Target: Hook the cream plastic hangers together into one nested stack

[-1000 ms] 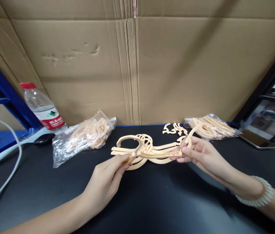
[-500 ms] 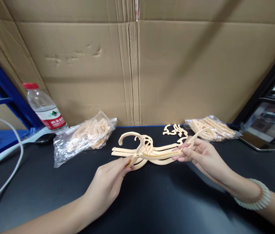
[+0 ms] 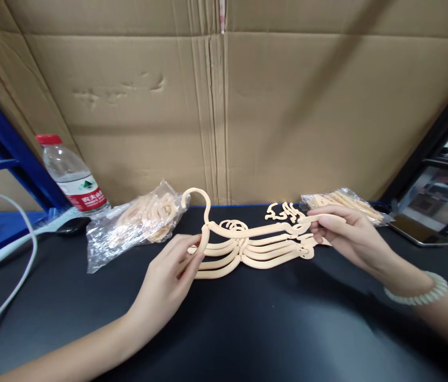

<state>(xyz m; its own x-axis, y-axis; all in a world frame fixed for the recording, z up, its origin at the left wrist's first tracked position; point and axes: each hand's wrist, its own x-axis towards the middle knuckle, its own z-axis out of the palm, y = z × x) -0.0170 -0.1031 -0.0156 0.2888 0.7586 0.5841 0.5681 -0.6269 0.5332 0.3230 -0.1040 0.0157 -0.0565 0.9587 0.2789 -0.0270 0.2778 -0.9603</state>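
Note:
Both hands hold one cream plastic hanger (image 3: 247, 230) just above a stack of the same hangers (image 3: 247, 254) lying on the black table. My left hand (image 3: 168, 281) pinches the hanger's left end below its raised hook. My right hand (image 3: 347, 233) grips its right arm, fingers closed round it. The held hanger is tilted, hook up at the left. A beaded bracelet is on my right wrist.
A clear bag of hanger parts (image 3: 136, 223) lies at the left, another bag (image 3: 347, 204) at the right behind my right hand. Loose small cream hooks (image 3: 285, 211) lie between them. A water bottle (image 3: 70, 175), white cable (image 3: 12, 249), phone (image 3: 416, 231) and cardboard wall (image 3: 224, 106) surround the table.
The held hanger has been lifted and shifted left above the stack, its hook now raised higher. My right hand rose and turned over; my left hand moved slightly up.

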